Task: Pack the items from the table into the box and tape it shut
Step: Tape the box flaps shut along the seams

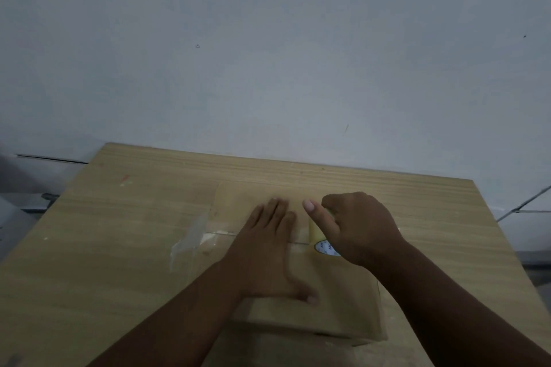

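A closed brown cardboard box (337, 298) lies on the wooden table (113, 217), its flaps meeting along a seam across the top. My left hand (268, 250) lies flat on the box top with straight fingers, pressing over the seam. My right hand (357, 226) grips a roll of yellowish tape (320, 240) that stands on the seam just right of the left hand; most of the roll is hidden under the palm. A strip of clear tape (190, 238) runs along the seam and hangs over the box's left side.
The table's far edge meets a plain grey wall (268, 53). Bare tabletop lies to the left and right of the box. A dark object (44, 197) shows beyond the table's left edge.
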A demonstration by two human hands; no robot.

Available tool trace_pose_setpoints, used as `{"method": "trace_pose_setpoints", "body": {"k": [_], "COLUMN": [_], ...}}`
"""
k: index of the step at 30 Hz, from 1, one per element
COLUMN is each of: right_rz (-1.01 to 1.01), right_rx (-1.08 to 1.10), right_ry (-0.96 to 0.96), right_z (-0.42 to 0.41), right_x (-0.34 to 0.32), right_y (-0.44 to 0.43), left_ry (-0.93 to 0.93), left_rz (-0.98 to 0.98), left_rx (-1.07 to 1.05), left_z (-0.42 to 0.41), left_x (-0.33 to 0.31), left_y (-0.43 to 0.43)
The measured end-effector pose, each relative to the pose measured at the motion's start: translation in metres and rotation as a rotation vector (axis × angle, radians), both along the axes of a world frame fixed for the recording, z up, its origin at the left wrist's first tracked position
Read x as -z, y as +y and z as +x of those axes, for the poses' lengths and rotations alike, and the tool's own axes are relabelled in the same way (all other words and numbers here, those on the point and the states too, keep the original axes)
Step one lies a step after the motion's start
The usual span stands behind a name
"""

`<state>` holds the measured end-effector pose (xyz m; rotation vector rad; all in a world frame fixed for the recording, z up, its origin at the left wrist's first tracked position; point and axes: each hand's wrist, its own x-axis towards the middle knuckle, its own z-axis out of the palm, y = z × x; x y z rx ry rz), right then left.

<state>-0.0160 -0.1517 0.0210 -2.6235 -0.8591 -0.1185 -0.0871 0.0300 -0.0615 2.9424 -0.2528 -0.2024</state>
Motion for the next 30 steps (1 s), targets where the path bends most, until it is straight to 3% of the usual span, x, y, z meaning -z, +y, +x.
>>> {"method": "trace_pose_setpoints", "body": {"k": [8, 19, 30], "right_rz": [0.147, -0.093, -0.155], "right_rx": [0.023, 0.027, 0.025], "right_ry": [0.043, -0.018, -0.034], "right_z": [0.003, 0.005, -0.001], "right_x": [0.004, 0.000, -0.006], "right_y": [-0.007, -0.002, 0.005], "left_ry": [0.051, 0.091, 0.015], "left_rz": [-0.058, 0.027, 0.057], "left_rx": [-0.009, 0.061, 0.009], "left_z": [0.008, 0.006, 0.001], "left_x": [-0.007, -0.006, -0.002], "left_y": [0.002, -0.002, -0.014]}}
